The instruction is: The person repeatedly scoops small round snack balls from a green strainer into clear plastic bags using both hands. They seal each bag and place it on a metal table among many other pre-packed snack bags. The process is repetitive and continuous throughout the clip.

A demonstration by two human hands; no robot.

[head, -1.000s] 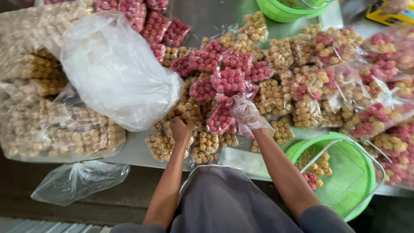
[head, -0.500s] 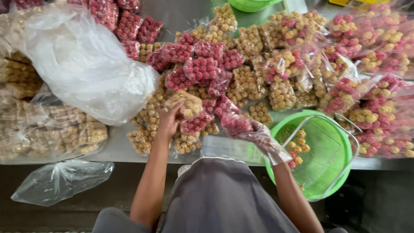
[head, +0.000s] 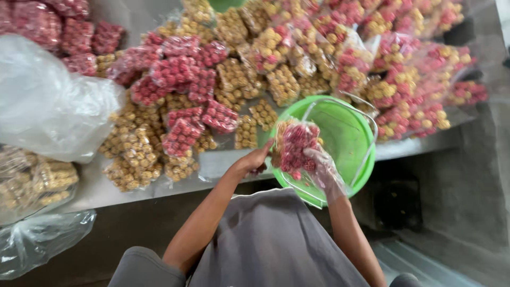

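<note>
A clear packet of red and tan snack balls (head: 294, 146) hangs over the green basket (head: 348, 133), held from both sides. My left hand (head: 256, 161), bare, grips its left edge. My right hand (head: 324, 167), inside a thin clear plastic glove, grips its lower right side. The basket sits at the table's front edge and has a wire handle across it. Whether anything lies in the basket under the packet is hidden.
Many clear packets of red balls (head: 180, 74) and tan balls (head: 133, 151) cover the metal table (head: 218, 162). A big filled clear plastic bag (head: 45, 103) stands at left, a crumpled empty one (head: 32, 242) hangs below the table edge. More mixed packets (head: 404, 101) lie at right.
Both hands left the pile in the table's middle and came right over the green basket, carrying a packet of red and tan balls between them. The view shifted right as well.
</note>
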